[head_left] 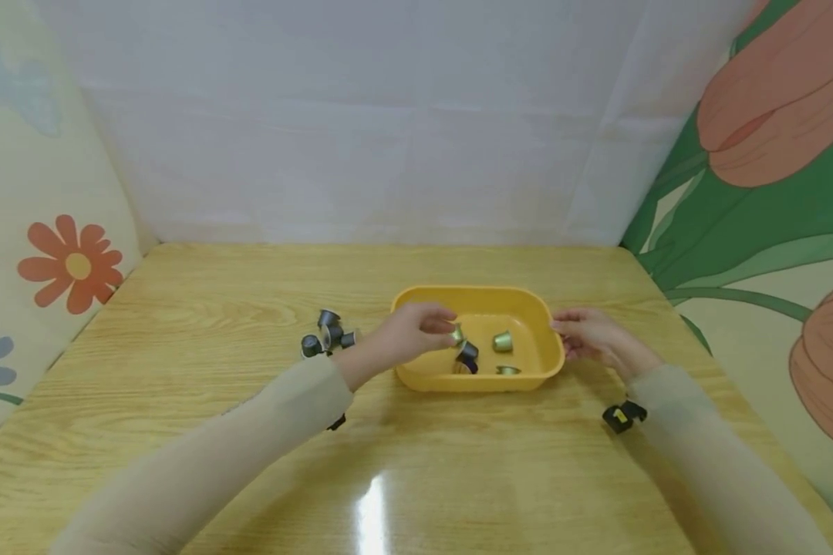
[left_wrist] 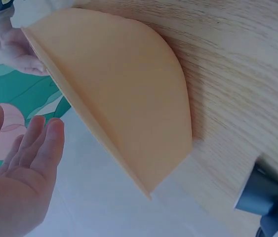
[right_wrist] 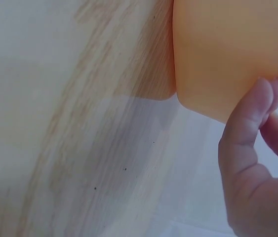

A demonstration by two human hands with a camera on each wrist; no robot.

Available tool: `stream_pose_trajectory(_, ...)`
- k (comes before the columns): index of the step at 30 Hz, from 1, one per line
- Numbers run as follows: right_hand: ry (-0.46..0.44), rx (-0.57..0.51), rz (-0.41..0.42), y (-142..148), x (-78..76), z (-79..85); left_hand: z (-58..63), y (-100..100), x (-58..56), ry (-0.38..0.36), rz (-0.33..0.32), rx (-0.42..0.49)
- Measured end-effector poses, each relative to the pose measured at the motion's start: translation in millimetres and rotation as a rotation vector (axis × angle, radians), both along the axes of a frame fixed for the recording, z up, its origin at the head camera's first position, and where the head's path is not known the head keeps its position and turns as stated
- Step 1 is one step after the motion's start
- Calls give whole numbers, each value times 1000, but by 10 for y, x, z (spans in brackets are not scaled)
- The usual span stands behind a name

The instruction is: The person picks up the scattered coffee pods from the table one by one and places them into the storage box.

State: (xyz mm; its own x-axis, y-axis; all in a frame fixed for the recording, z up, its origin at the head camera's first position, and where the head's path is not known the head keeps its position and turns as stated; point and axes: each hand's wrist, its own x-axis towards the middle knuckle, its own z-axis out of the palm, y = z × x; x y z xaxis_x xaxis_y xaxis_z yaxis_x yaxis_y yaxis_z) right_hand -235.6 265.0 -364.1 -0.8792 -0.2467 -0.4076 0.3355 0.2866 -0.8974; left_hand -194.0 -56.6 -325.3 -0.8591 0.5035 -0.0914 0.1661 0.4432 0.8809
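Note:
My left hand (head_left: 409, 331) is over the left side of a yellow plastic basin (head_left: 479, 383). Its fingers are loosely bent and apart from the thumb, with nothing between them in the left wrist view. Close to those fingertips lies a green coffee capsule (head_left: 456, 334) inside the basin. Another green capsule (head_left: 503, 341), a green one (head_left: 508, 371) partly hidden by the front wall, and dark capsules (head_left: 468, 351) lie there too. At the basin's right end, my right hand (head_left: 593, 339) pinches the rim; the right wrist view shows the fingers (right_wrist: 245, 116) against the outer wall.
Left of the basin, several dark capsules (head_left: 332, 334) are clustered on the wooden table (head_left: 250, 462), partly behind my left forearm. A white sheet (head_left: 361, 123) hangs behind the table. Flower-printed panels (head_left: 770, 231) border both sides.

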Motion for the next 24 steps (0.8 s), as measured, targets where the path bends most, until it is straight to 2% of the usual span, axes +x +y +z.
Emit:
stream_pose_trajectory(11,-2,14,2,-3,-4,-3,34,-314,139,42,29,-44)
stream_pose_trajectory(16,-12,10,-7,-10,-2,-6,13,-470,189,73,39,-49)
stream_pose_trajectory(24,-5,-3,3,0,-5,-2,-25,-692,247,84,90,8)
